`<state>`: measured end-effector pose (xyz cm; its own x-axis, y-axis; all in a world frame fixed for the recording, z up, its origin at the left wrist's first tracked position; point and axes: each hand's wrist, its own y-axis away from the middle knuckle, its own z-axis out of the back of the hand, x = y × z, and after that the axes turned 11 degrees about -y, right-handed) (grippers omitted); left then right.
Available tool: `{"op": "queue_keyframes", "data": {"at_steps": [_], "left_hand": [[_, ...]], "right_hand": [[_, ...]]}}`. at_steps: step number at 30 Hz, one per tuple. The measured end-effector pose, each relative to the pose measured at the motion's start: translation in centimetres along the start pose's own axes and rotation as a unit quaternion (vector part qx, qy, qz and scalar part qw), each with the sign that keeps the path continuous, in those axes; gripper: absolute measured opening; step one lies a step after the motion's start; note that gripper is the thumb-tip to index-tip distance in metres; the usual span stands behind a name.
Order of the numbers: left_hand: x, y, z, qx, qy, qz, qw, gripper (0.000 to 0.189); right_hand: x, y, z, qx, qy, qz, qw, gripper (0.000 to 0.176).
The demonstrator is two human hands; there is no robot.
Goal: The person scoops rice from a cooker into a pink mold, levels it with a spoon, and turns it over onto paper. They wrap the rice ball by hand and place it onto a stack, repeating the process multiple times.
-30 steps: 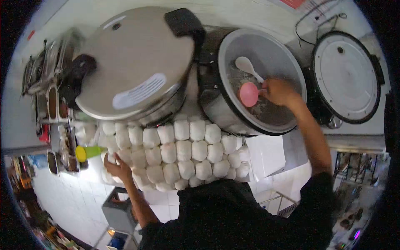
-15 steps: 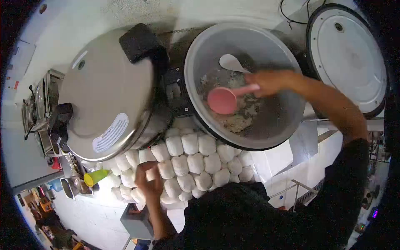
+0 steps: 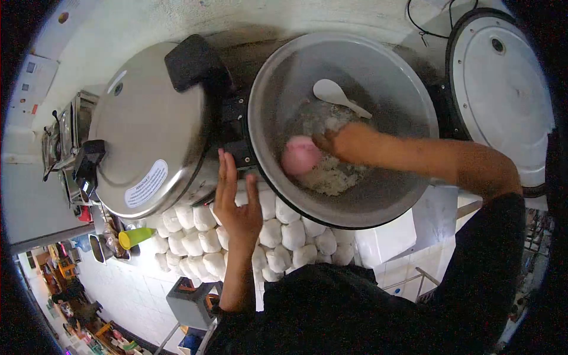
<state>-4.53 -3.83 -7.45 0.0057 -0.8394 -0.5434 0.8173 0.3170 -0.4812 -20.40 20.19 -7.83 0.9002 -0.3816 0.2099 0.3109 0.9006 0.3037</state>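
My right hand (image 3: 349,143) reaches down into a large rice cooker pot (image 3: 408,89) and grips the handle of a pink scoop (image 3: 300,155). The scoop's bowl is down in the cooked rice (image 3: 334,183) that lies in patches over the pot's bottom. A white rice paddle (image 3: 341,97) rests in the pot just behind my hand. My left hand (image 3: 238,204) is open, fingers stretched out, its fingertips close to the black hinge part at the cooker's left side. Below that hand lie rows of white wrapped packs (image 3: 294,232).
A second cooker with a closed steel lid (image 3: 151,124) stands at the left. The opened lid (image 3: 503,94) of the first leans at the right. Also around are a yellow-green cup (image 3: 135,238), a grey stool (image 3: 190,302) and a white box (image 3: 384,236).
My right hand has lowered the pink scoop into the rice, moving slightly left and down. My left hand has risen rightward from over the packs toward the cooker, its fingers now stretched out.
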Motion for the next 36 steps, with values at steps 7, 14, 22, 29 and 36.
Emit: {"op": "queue_keyframes", "data": {"at_steps": [7,14,22,29,36], "left_hand": [[1.1,-0.5,-0.8,-0.03,-0.006,-0.004,1.0,0.047],[1.6,-0.9,-0.2,0.014,0.026,0.004,1.0,0.044],[2.1,-0.9,-0.6,-0.001,0.057,0.008,0.998,0.037],[1.3,-1.2,0.1,0.013,0.041,0.011,0.999,0.031],[1.4,-1.1,0.4,0.026,0.071,0.023,0.997,0.029]], "right_hand": [[0.8,5.2,3.3,0.087,-0.061,-0.114,0.988,0.03],[-5.9,3.3,2.3,-0.016,0.016,-0.234,0.972,0.028],[-0.8,6.8,2.5,0.088,-0.025,-0.263,0.96,0.039],[2.7,6.0,1.1,0.295,-0.158,-0.261,0.905,0.025],[0.0,2.3,-4.8,0.144,-0.311,-0.159,0.926,0.028]]}}
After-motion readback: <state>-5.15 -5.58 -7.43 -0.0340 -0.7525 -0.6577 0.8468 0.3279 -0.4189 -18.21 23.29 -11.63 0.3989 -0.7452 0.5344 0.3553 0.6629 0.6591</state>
